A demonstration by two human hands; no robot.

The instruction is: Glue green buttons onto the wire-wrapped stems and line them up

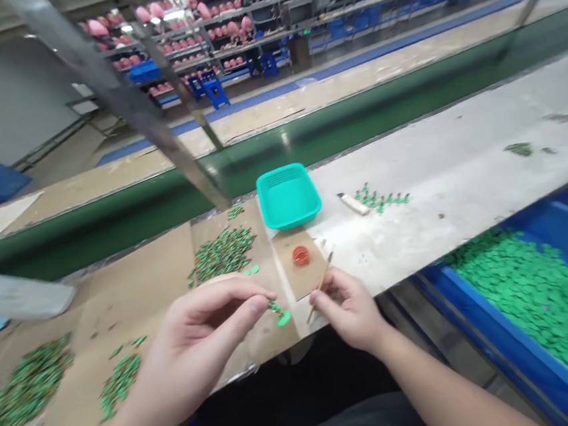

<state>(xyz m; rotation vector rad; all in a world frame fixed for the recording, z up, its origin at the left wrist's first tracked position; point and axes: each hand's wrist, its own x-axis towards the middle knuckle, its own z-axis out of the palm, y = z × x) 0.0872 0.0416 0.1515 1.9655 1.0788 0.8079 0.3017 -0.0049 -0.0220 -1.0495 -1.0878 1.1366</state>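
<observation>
My left hand (202, 331) pinches a small green plastic piece (280, 315) between thumb and fingertips, near the front edge of the bench. My right hand (349, 307) sits just to its right, fingers closed on a thin wooden stick (321, 283) that slants up and away. A small round red pot (301, 255) rests on a piece of cardboard (297, 275) just beyond both hands. A heap of green pieces (222, 252) lies further back on the left.
A teal plastic tray (288, 196) stands behind the red pot. More green pieces lie at the far left (27, 388) and in a row (380, 198) to the right. A blue crate (534, 309) full of green discs sits lower right. A green conveyor belt (307, 137) runs behind.
</observation>
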